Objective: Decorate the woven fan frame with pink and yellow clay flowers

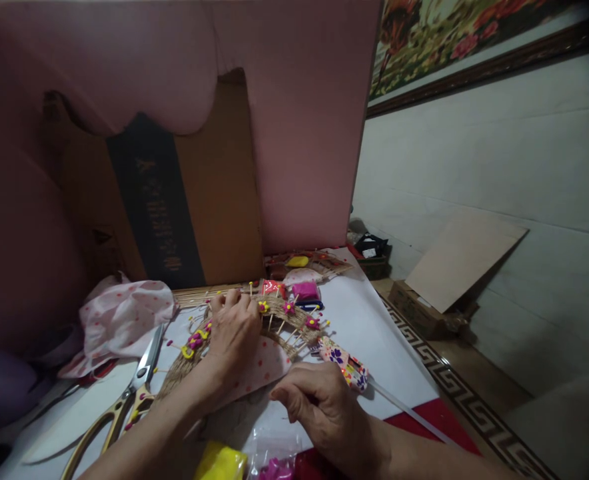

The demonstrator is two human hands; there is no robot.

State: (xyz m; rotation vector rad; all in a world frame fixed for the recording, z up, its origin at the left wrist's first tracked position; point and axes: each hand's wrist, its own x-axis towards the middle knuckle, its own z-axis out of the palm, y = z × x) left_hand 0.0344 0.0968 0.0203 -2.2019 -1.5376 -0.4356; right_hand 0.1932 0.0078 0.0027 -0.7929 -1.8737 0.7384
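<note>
White tabletop point(369, 308) by pink panel point(309, 133) bears twine arch point(278, 307).

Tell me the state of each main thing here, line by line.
Left hand: resting on the woven piece, fingers bent
Right hand: loosely curled; contents can't be told
Woven piece: curved, decorated with flowers, partly covered
Scissors: lying down, blades look closed
Flower-patterned tool: lying down, pale stick protruding
Spotted cloth: crumpled
Cardboard: standing upright
</note>
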